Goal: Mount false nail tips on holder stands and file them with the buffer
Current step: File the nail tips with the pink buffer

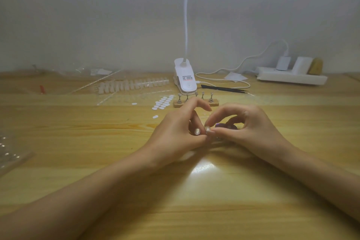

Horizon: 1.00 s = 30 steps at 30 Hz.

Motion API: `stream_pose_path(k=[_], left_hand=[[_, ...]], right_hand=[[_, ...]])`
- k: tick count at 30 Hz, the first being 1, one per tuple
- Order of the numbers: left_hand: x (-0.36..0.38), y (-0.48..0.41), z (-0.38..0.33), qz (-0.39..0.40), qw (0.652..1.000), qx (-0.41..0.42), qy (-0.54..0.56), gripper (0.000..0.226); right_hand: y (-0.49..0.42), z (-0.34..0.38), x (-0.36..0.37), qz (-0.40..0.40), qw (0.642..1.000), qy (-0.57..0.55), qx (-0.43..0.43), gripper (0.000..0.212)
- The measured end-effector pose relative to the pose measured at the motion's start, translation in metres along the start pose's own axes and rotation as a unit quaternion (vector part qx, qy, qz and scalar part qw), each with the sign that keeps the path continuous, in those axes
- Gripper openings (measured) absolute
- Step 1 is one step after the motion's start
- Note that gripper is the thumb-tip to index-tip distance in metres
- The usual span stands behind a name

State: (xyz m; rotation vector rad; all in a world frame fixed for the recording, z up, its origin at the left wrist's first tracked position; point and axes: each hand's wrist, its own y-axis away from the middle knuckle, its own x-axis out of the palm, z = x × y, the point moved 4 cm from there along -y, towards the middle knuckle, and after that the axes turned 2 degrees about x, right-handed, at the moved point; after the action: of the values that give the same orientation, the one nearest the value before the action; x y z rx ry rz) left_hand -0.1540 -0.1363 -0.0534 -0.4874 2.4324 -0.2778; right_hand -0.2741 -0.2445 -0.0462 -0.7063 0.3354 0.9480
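item: my left hand [175,128], middle of the tabletop [78,142]. fingers [202,106] bent, thumb and fingertips drawn into a pinch against the right hand's tips. what sits in the pinch is too small to make out, so i cannot tell if anything is gripped.

item: my right hand [251,126], just beside the left. fingers [218,115] curled in, tips meeting the left's. a purple thing [227,127] shows under the curl; held or only covered, i cannot tell.

item: holder stand [195,101], a wooden bar with small metal posts, just behind my hands. the post tops are too small to judge.

item: false nail tips [124,85], a pale row, back left, well apart from my hands.

item: white oval stickers [163,103], grouped left of the holder stand; one loose oval [155,116] nearer me.

item: clip lamp [185,78], white, behind the stand, neck rising upward.

item: black tweezers [224,88], right of the lamp.

item: white power strip [292,78], back right, by the wall.

item: clear plastic bag [11,152], left edge.
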Motion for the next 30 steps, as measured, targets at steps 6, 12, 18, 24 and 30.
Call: stream_pose_path(k=[6,12,18,24,30], left_hand=[[-0.0002,-0.0009,0.0031,-0.002,1.0,0.0,0.009,0.049],[-0.0004,-0.0015,0.0042,0.0,1.0,-0.007,0.012,0.059],[0.0002,-0.0018,0.0046,0.005,1.0,-0.005,0.018,0.059],[0.0003,-0.0025,0.0056,0.008,1.0,-0.001,0.018,0.067],[0.0004,-0.002,0.0049,0.011,1.0,0.003,0.021,0.073]], right_hand=[[0.001,0.0022,0.0007,0.015,1.0,0.004,-0.001,0.011],[0.0011,0.0044,-0.0004,0.011,0.999,0.028,-0.015,0.012],[0.0022,-0.0001,-0.0007,0.004,1.0,0.023,-0.012,0.014],[-0.0053,-0.0012,-0.0016,0.011,0.999,-0.03,0.029,0.02],[-0.0066,-0.0026,0.0074,0.032,0.996,-0.021,0.076,0.006]])
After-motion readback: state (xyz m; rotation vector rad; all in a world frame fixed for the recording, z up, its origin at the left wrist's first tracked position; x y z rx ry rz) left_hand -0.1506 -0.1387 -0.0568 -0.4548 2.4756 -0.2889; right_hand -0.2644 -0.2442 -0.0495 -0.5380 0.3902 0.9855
